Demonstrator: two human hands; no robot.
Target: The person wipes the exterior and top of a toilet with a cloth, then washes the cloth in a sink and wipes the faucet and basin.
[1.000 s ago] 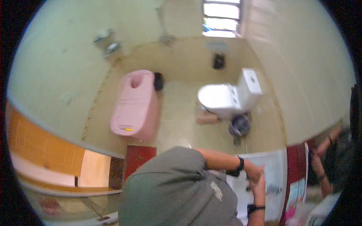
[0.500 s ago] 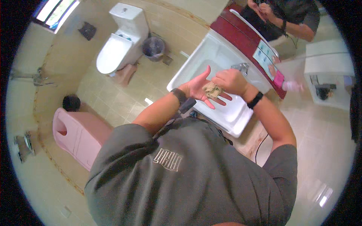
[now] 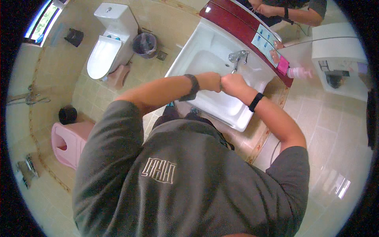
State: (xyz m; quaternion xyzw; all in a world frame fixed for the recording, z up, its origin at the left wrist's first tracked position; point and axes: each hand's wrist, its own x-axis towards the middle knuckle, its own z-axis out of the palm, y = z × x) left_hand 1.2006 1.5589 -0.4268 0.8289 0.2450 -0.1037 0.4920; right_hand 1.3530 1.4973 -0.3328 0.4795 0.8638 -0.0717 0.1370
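Closed into fists, the left hand (image 3: 209, 81) and the right hand (image 3: 235, 84) meet knuckle to knuckle, and their grip looks narrow, with the fingers bent inward; whether something is held inside them I cannot tell, because the backs of the hands cover it. Both are over the front part of the white washbasin (image 3: 205, 59), which is directly below them in the view. Chrome faucet (image 3: 237, 56) is at the far side of this basin, and its spout points toward the right hand and appears just beside it, but I cannot say if they touch. On the left wrist there is a wide dark band (image 3: 192, 85), on the right wrist a thinner black band (image 3: 256, 102). Behind the basin runs a dark red ledge (image 3: 233, 14), and at its near end are a bright pink box (image 3: 283, 65) and, next to it, a pink bottle (image 3: 299, 72). To the left of the basin, well apart from the hands, stand a waste bin with a liner (image 3: 145, 45) and a white toilet (image 3: 103, 57), with a brown stool (image 3: 118, 76) beside its base. Farther left is a pink plastic tub (image 3: 71, 138), near a black bin (image 3: 68, 115)
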